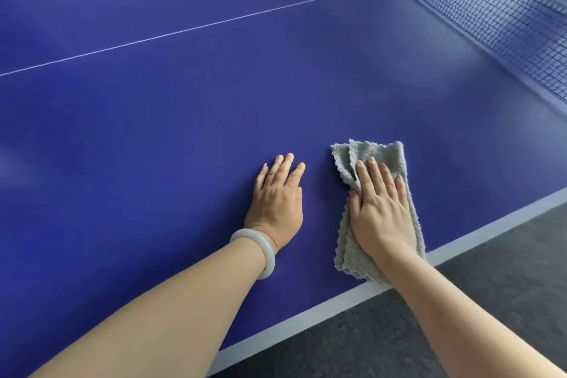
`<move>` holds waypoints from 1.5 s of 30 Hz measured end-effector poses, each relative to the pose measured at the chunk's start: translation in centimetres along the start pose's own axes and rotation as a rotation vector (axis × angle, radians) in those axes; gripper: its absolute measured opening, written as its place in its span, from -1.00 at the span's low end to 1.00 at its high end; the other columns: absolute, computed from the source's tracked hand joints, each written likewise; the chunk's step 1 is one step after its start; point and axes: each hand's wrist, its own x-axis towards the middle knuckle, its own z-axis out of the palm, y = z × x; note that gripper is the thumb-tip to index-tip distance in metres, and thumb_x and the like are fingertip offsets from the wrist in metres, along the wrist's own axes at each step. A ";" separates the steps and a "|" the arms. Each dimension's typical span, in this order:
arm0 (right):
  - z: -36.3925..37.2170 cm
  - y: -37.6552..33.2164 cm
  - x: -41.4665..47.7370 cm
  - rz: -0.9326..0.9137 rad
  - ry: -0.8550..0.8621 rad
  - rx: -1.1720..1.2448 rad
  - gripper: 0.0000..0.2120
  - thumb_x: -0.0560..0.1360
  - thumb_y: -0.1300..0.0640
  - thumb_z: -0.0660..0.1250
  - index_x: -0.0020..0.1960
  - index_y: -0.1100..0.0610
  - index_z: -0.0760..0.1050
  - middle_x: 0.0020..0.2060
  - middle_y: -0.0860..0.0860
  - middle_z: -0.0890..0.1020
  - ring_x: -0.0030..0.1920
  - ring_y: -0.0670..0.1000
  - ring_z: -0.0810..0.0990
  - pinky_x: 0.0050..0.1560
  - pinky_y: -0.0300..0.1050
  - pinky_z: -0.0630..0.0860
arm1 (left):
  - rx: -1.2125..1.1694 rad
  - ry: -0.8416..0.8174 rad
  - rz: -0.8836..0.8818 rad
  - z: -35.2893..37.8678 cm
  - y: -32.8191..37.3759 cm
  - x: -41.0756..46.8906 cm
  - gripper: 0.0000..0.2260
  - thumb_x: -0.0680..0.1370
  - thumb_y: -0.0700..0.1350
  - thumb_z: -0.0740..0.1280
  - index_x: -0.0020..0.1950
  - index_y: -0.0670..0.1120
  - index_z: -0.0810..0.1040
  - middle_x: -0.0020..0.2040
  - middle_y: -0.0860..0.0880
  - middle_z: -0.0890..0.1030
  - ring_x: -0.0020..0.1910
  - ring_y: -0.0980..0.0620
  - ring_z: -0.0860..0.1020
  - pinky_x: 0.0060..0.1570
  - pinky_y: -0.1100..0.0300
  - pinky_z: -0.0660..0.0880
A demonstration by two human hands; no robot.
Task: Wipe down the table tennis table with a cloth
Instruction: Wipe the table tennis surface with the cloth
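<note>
A blue table tennis table (184,107) fills most of the view. A folded grey cloth (385,153) lies on it close to the white near-side edge line. My right hand (380,209) presses flat on the cloth with straight fingers, covering its middle. My left hand (277,202) rests flat on the bare blue surface just left of the cloth, fingers straight, with a pale bangle on the wrist.
A black net (491,21) runs across the table at the upper right. A thin white centre line (190,30) crosses the surface. The white edge stripe (306,314) borders dark grey carpet floor (460,301) at the lower right.
</note>
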 end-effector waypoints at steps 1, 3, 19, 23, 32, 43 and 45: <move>-0.1 -0.1 -0.2 -0.001 0.002 0.007 -0.43 0.65 -0.06 -0.06 0.63 -0.07 -0.10 0.61 -0.14 -0.10 0.58 -0.14 -0.23 0.57 -0.10 -0.30 | -0.056 0.003 0.010 -0.3 0.0 -0.2 -0.57 0.65 -0.20 0.08 0.54 -0.07 0.27 0.59 -0.05 0.16 0.58 0.00 0.05 0.55 0.07 -0.13; -0.4 -0.1 -0.5 0.006 0.016 0.010 -0.44 0.66 -0.05 -0.04 0.63 -0.08 -0.07 0.60 -0.15 -0.07 0.58 -0.16 -0.20 0.57 -0.11 -0.27 | -0.192 -0.012 0.015 -1.5 -0.4 -0.7 -0.58 0.63 -0.30 0.11 0.48 -0.12 0.37 0.55 -0.06 0.25 0.56 -0.01 0.13 0.55 0.11 -0.06; 5.1 -20.4 -5.0 -0.090 0.033 0.032 -0.44 0.64 0.14 -0.11 0.63 0.05 -0.07 0.62 -0.02 -0.05 0.61 0.01 -0.15 0.58 0.05 -0.25 | 0.177 0.100 -0.473 -10.2 -21.7 -22.3 -0.43 0.60 0.07 -0.12 0.58 -0.11 0.18 0.58 -0.09 0.15 0.57 -0.08 0.12 0.54 -0.07 0.02; 9.1 -29.1 -14.7 -0.890 -0.193 0.043 -0.50 0.67 0.03 -0.09 0.61 0.03 0.13 0.59 -0.07 0.10 0.60 -0.06 -0.08 0.58 -0.01 -0.19 | 0.051 0.095 -0.417 -10.9 -22.9 -22.5 -0.53 0.61 -0.20 0.02 0.55 -0.18 0.22 0.58 -0.06 0.10 0.58 -0.06 0.06 0.55 0.02 -0.07; 3.2 -15.6 -0.2 0.108 0.064 -0.009 -0.48 0.68 -0.01 -0.03 0.61 0.07 0.10 0.61 0.05 0.09 0.60 0.11 0.02 0.58 0.12 -0.08 | 0.245 0.118 -0.703 -15.8 -35.0 -30.6 -0.48 0.65 0.02 0.06 0.59 -0.08 0.15 0.60 -0.09 0.11 0.58 -0.08 0.09 0.52 -0.12 0.03; 12.3 -46.6 -0.3 -0.438 -0.097 0.030 -0.49 0.66 0.14 -0.05 0.61 0.02 0.07 0.61 0.00 0.07 0.61 0.07 -0.06 0.57 0.12 -0.16 | -0.075 0.330 -0.674 -15.6 -36.2 -31.3 -0.58 0.69 -0.12 0.01 0.56 -0.14 0.22 0.56 -0.01 0.21 0.57 0.07 0.11 0.56 0.04 -0.05; 14.3 -51.1 -7.1 -0.688 -0.129 0.033 -0.49 0.66 0.15 -0.04 0.60 0.01 0.09 0.61 -0.01 0.10 0.61 0.07 -0.05 0.58 0.10 -0.19 | -0.252 0.430 -0.703 -16.1 -35.9 -31.6 -0.59 0.69 -0.16 0.04 0.55 -0.16 0.23 0.55 -0.05 0.25 0.55 0.03 0.15 0.55 0.06 0.02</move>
